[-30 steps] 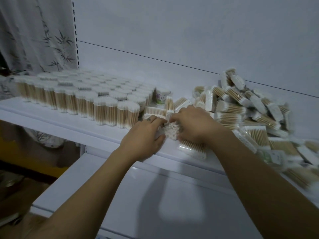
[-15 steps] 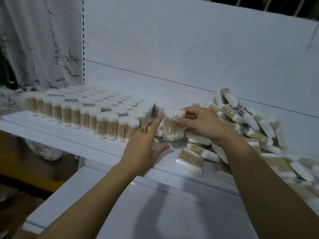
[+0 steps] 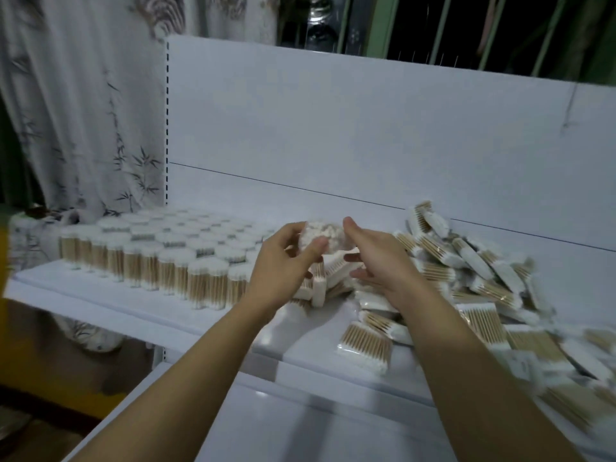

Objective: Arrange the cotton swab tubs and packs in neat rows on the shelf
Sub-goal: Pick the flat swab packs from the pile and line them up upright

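Note:
A white shelf (image 3: pixel 100 296) carries neat rows of upright cotton swab tubs (image 3: pixel 160 258) on its left part. A loose pile of flat cotton swab packs (image 3: pixel 466 268) covers its right part. Between them, above the shelf, my left hand (image 3: pixel 280 271) grips one swab pack (image 3: pixel 325 233) with thumb and fingers, its white cotton tips facing me. My right hand (image 3: pixel 380 258) hovers just right of it with fingers spread and relaxed, the thumb close to the pack's side. A few packs (image 3: pixel 320 281) lie tumbled under my hands.
The shelf's white back panel (image 3: pixel 333 128) rises behind everything. A lower white shelf (image 3: pixel 300 428) juts out beneath my forearms. A bamboo-print curtain (image 3: pixel 83 111) hangs at the left, and dark window bars (image 3: pixel 466 25) show above the panel.
The pack was lifted off the shelf by both hands, then held by the right hand. Now the left hand grips it, higher up, and the right hand has let go.

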`<state>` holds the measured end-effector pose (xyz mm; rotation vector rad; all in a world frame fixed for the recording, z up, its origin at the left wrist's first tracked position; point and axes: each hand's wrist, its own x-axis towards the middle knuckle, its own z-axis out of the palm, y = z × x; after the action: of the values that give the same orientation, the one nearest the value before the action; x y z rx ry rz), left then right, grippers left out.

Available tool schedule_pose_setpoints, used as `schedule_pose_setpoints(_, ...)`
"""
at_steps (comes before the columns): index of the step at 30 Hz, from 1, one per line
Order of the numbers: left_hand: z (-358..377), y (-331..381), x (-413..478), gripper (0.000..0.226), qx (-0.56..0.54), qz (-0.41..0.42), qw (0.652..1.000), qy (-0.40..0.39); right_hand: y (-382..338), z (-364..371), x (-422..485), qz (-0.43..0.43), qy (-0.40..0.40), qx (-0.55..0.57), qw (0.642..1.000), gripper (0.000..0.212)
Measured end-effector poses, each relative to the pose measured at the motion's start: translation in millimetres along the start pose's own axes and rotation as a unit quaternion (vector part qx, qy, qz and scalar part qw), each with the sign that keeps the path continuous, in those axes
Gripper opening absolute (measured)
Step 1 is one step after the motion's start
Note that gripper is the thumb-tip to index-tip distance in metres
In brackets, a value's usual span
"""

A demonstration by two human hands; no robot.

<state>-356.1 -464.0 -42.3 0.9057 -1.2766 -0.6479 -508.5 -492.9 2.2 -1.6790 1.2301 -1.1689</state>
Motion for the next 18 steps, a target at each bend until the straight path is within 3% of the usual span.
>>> schedule_pose_setpoints(4,-6.0,14.3,15.8,0.038,-0.038,-0.092,0.995,0.009,-1.1,-0.5,-7.3,-0.151,0.017,-0.091,0.984,0.037)
schedule_pose_setpoints(6,-9.1,18.7,22.1,0.048,-0.041,-0.117,0.992,0.014,-3.7,3.2,-11.7,-0.178,0.009,-0.129,0.975,0.037)
schedule_pose_setpoints(11,-17.0,23.3,33.7,0.045,-0.013,-0.11,0.994,0.002,-1.0,11.3,-2.4,-0.16,0.067,-0.093,0.98,0.02)
schedule_pose_setpoints(18,-32.5,21.9,57.6,0.027,0.008,-0.062,0.992,-0.106,-9.0,15.7,13.1,-0.08,0.023,0.076,0.994,0.018)
